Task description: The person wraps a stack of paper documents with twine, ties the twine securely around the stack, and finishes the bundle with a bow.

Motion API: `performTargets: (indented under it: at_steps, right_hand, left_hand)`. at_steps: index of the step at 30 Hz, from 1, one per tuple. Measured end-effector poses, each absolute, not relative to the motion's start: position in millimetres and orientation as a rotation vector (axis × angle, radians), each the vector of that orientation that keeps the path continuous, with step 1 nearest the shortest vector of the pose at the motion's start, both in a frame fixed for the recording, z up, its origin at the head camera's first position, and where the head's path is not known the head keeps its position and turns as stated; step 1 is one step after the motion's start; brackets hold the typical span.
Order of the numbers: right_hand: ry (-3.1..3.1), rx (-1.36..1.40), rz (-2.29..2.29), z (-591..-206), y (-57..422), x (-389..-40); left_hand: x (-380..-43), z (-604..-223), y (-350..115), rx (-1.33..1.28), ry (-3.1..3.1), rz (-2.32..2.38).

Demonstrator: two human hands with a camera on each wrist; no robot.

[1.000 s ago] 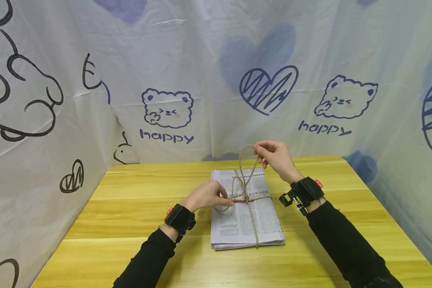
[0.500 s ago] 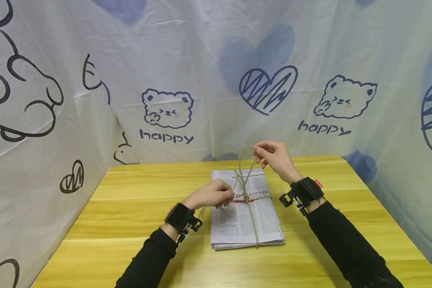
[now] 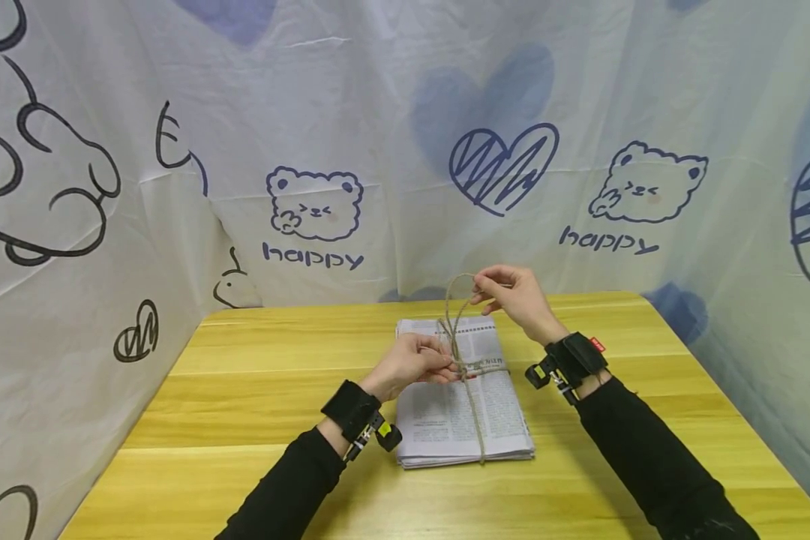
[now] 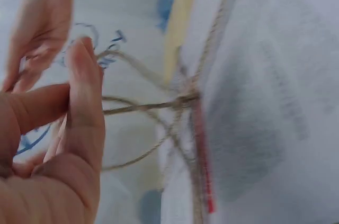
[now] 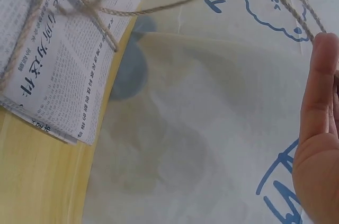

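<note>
A stack of folded newspapers lies on the table, with jute twine crossed over it both ways and knotted near the middle. Above the far end, my right hand pinches a raised loop of the twine between thumb and fingertips. My left hand is over the stack, left of the knot, with thumb and index finger brought together on twine strands. Its thumb hides the exact pinch point in the left wrist view. Twine also runs up to the right fingertips in the right wrist view.
The yellow wood-grain table extends around the stack. A pale printed cloth hangs behind the table and along both sides. Black wrist straps with small cameras sit on both wrists.
My left hand has moved right, from the stack's left side to beside the knot, and its fingers have turned. The right hand keeps its hold on the loop, almost still.
</note>
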State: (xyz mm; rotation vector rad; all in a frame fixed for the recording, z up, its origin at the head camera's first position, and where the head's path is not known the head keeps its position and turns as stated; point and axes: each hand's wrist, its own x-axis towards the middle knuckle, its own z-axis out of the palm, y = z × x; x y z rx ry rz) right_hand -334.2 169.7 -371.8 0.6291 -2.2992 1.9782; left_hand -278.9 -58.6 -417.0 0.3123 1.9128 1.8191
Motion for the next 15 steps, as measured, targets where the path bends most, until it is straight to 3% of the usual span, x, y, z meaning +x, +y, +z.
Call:
performTargets:
  at_steps: [7, 15]
  right_hand:
    - [-2.305, 0.669, 2.011, -374.0, 167.7, -331.9]
    - [-2.323, 0.736, 2.043, -377.9, 166.8, -330.9]
  left_hand:
    - [-272.0, -430.5, -58.7, 0.323, 2.302, 1.399]
    - [-287.3, -394.2, -78.2, 0.371, 2.796, 1.005]
